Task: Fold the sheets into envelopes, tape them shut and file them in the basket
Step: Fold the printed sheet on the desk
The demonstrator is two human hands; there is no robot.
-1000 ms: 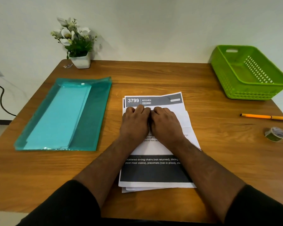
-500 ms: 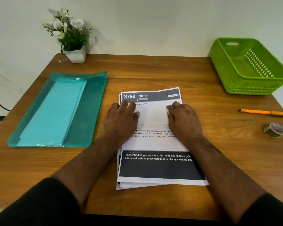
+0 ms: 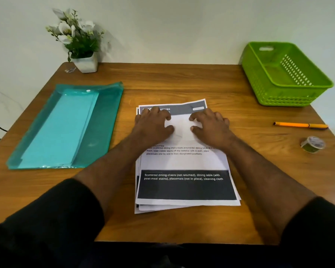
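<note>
- Where both hands press down, wooden tabletop (image 3: 182, 82) spreading out on every side of the fingers.
- Well to the left of the left fingers (image 3: 153, 113), teal plastic folder (image 3: 97, 132) lying flat with a lighter turquoise sheet inside.
- Directly under both hands, stack of printed sheets (image 3: 184, 163), edges slightly fanned; dark header band at the far end just past the fingertips, dark text block at the near end, well back from the fingers toward the body.
- Far right and beyond the right fingers (image 3: 211, 115), green basket (image 3: 269, 93) at the back corner of the tabletop, perforated walls, nothing visible inside.
- Far left and beyond the left fingers, potted plant (image 3: 79, 39) with white flowers in a white pot, against the wall.
- Left hand (image 3: 153, 126) palm down on the upper part of the top sheet, fingers spread and nearly straight, pressing flat, gripping nothing.
- Right hand (image 3: 211, 128) palm down beside it, a bare strip of paper between the two; fingers spread wide and lightly bent, thumb angled inward, pressing the paper, holding nothing.
- Well to the right of the right fingers, orange pen (image 3: 300, 125) lying roughly crosswise on the tabletop.
- Nearer the body than the pen, still well right of the right fingers, small roll of tape (image 3: 312, 144).
- Just beside the plant pot, a tiny shiny item, too small to identify.
</note>
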